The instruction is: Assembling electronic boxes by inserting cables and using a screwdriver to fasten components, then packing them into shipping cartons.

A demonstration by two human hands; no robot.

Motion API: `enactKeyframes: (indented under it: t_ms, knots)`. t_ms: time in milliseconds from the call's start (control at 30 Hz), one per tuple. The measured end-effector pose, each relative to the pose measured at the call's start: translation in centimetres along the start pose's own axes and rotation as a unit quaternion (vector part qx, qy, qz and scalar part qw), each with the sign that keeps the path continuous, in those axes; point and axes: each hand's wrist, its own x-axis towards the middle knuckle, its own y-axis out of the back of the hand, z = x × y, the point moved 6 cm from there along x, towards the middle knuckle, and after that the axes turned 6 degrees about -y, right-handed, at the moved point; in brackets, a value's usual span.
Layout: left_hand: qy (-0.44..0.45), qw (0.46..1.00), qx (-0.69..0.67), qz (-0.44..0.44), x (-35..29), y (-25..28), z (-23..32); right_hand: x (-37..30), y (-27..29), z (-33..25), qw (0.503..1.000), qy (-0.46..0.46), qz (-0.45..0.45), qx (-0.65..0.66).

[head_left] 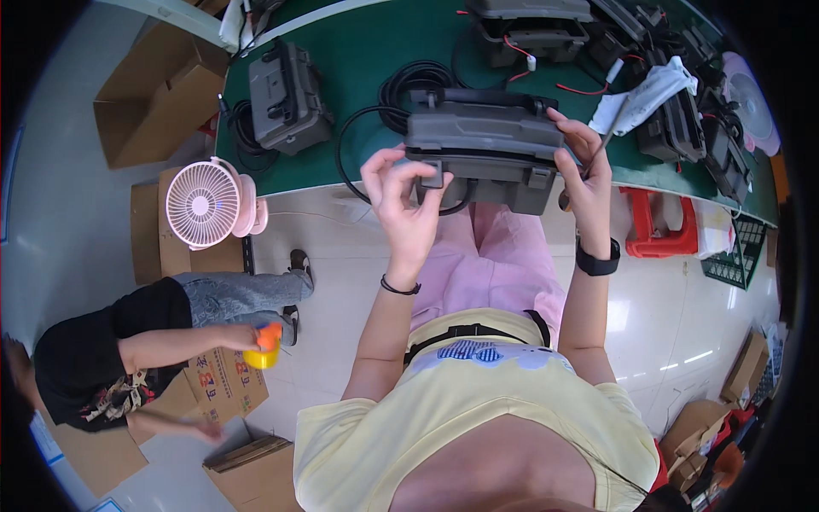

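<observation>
In front of me, at the table's near edge, a dark grey plastic case (486,132) with a carry handle is held up, its latch side toward me. My left hand (403,192) pinches the left latch (433,175) between thumb and fingers. The right end of the case is gripped by my right hand (584,166), thumb in front and fingers over the top. A thin dark rod (609,132) sticks out past that hand; its kind is unclear. A black cable (344,158) loops from the left of the case to a coil (418,85) behind it.
Another grey case (288,101) stands left on the green table (358,51); several more crowd the right, with red wires and a white packet (648,94). A pink fan (203,205) stands at the left. Nearby, another person (111,350) holds an orange-and-yellow object (264,346). Cardboard boxes (158,94) lie around.
</observation>
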Motion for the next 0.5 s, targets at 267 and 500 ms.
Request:
enactKeyframes:
  t_ms: [267, 500]
  knots:
    - [0.008, 0.999, 0.048, 0.012, 1.2, 0.9, -0.3, 0.1, 0.8, 2.0, 0.999, -0.031, 0.001, 0.042]
    - [0.029, 0.996, -0.049, 0.071, 1.4, 0.0, -1.4, 0.1, 0.4, 3.2, 0.999, 0.048, 0.009, 0.014]
